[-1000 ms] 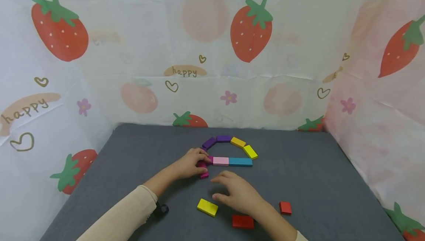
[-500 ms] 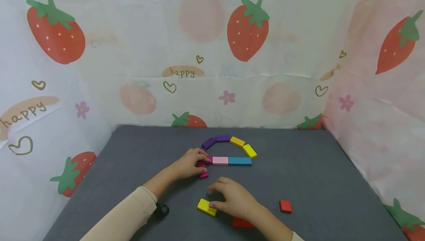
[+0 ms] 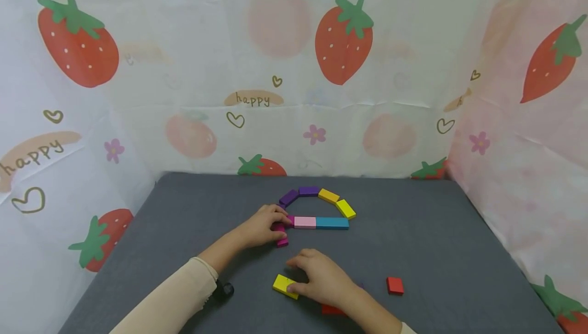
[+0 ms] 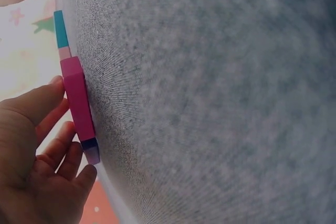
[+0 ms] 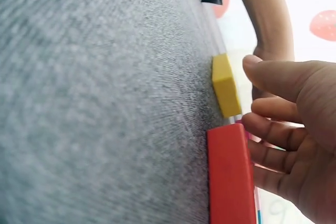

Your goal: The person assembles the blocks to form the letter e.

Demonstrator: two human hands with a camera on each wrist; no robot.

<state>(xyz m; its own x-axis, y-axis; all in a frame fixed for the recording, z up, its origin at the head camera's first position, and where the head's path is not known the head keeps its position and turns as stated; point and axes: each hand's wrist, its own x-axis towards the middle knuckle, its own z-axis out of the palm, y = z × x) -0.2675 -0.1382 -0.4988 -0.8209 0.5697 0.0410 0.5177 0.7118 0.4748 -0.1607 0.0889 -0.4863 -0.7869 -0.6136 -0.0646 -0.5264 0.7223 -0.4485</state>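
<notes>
My left hand (image 3: 262,227) rests at the left end of the block shape, its thumb and fingers about a magenta block (image 3: 282,243). From the left wrist, the thumb touches that magenta block (image 4: 79,98) and the fingers lie along its far side. A pink block (image 3: 305,222) and a blue block (image 3: 333,223) continue the straight row to the right. Over a loose yellow block (image 3: 282,284) hovers my right hand (image 3: 325,280), thumb and fingers spread. The right wrist view shows the thumb apart from the yellow block (image 5: 226,85).
Purple blocks (image 3: 309,191) and yellow blocks (image 3: 345,209) arch behind the straight row. A red block (image 3: 332,310) lies partly hidden under my right wrist, and a small red block (image 3: 394,286) sits farther right. Patterned cloth (image 3: 294,68) walls the grey table (image 3: 206,201).
My right hand has moved down and slightly left until its thumb overlaps the yellow block in the head view. My left hand stays at the magenta block.
</notes>
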